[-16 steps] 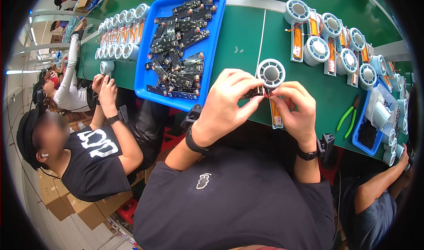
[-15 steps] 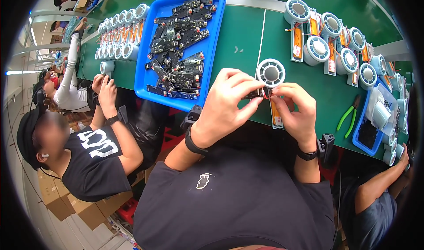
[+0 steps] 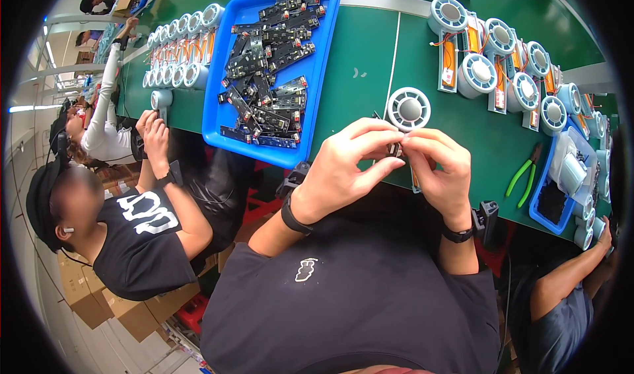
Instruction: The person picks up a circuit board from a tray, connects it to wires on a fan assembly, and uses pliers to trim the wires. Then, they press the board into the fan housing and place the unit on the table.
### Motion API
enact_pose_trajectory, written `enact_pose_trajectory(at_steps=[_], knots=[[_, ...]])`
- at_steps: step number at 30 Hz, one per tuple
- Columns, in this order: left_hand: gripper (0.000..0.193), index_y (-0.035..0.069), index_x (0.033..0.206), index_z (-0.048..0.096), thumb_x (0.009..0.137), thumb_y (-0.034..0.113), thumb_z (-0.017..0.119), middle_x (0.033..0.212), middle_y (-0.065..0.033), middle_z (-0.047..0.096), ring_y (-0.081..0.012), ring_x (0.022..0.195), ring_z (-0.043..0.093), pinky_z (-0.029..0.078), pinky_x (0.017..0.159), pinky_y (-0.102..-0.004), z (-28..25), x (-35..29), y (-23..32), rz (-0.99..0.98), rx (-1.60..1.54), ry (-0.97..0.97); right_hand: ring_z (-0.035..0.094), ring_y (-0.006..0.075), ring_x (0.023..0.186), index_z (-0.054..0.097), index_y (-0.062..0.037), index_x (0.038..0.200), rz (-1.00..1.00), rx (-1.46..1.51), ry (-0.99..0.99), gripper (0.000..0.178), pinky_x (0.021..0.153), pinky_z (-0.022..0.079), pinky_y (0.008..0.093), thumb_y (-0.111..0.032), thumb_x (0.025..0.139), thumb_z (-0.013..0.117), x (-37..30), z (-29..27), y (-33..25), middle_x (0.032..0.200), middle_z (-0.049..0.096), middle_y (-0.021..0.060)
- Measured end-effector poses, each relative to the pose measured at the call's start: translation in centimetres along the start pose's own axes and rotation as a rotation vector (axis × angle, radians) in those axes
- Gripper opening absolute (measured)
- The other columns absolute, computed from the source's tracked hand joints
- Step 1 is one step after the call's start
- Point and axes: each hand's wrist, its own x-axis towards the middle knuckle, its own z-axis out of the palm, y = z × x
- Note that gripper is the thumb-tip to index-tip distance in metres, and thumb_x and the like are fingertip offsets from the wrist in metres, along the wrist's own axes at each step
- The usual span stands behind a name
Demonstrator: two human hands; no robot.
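Centre of frame: left hand [image 3: 350,166] and right hand [image 3: 439,166] meet fingertip to fingertip just above the near edge of the green table [image 3: 356,57]. Both are closed in a pinch on a small dark part [image 3: 395,150]; it is mostly hidden by the fingers, possibly a connector. Round white fan unit [image 3: 409,108] lies on the table just above the fingertips. Blue tray [image 3: 323,76] of dark circuit boards sits upper left of the hands. Green-handled pliers [image 3: 522,176] lie to the right, beside a small blue bin [image 3: 543,195]. A co-worker's hands [image 3: 152,133] work at the left.
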Motion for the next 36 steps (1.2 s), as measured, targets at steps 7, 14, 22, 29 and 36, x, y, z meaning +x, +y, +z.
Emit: enact_pose_trajectory(at_steps=[7,14,22,29,36], knots=[[0.031,-0.002,0.115,0.075,0.084,-0.006,0.078,0.120,-0.0141,0.069,-0.0227,0.100,0.075,0.063,0.085,-0.0309,-0.7,-0.1,-0.5,0.086,0.189,0.033,0.067,0.0098,0.072,0.074,0.0014,0.098,0.092,0.057,-0.041,0.013,0.059,0.049,0.0218,0.009,0.088,0.071,0.4,-0.2,-0.1,0.095,0.074,0.0096],[0.030,0.003,0.112,0.077,0.082,-0.003,0.081,0.114,-0.0137,0.073,-0.0257,0.098,0.073,0.061,0.082,-0.0329,-0.3,0.0,-0.2,0.157,0.221,0.066,0.057,0.0045,0.065,0.072,0.0006,0.096,0.060,0.114,-0.092,0.014,0.056,0.043,0.0192,0.011,0.087,0.072,0.6,-0.4,0.2,0.092,0.075,0.0068],[0.030,0.004,0.110,0.077,0.082,-0.005,0.081,0.118,-0.0140,0.071,-0.0235,0.097,0.075,0.062,0.083,-0.0315,-0.2,-0.1,-0.2,0.160,0.189,0.029,0.053,-0.0008,0.063,0.068,0.0017,0.100,0.194,0.166,-0.097,0.017,0.054,0.039,0.0172,0.011,0.087,0.073,0.1,-0.7,0.2,0.095,0.076,0.0047],[0.027,0.003,0.108,0.077,0.083,-0.004,0.080,0.118,-0.0139,0.069,-0.0237,0.094,0.076,0.063,0.082,-0.0312,0.7,0.1,-1.1,0.219,0.173,0.073,0.055,0.0006,0.061,0.073,0.0035,0.101,0.073,0.046,0.021,0.016,0.053,0.040,0.0176,0.011,0.087,0.073,-1.0,-0.1,-0.8,0.086,0.076,0.0060],[0.023,0.002,0.108,0.076,0.085,0.000,0.079,0.113,-0.0126,0.070,-0.0224,0.088,0.076,0.063,0.076,-0.0306,1.4,0.3,-1.5,0.251,0.181,0.106,0.070,0.0077,0.076,0.075,0.0066,0.106,0.207,0.149,-0.064,0.019,0.065,0.052,0.0193,0.012,0.089,0.069,-1.1,-1.5,-0.7,0.091,0.079,0.0123]])
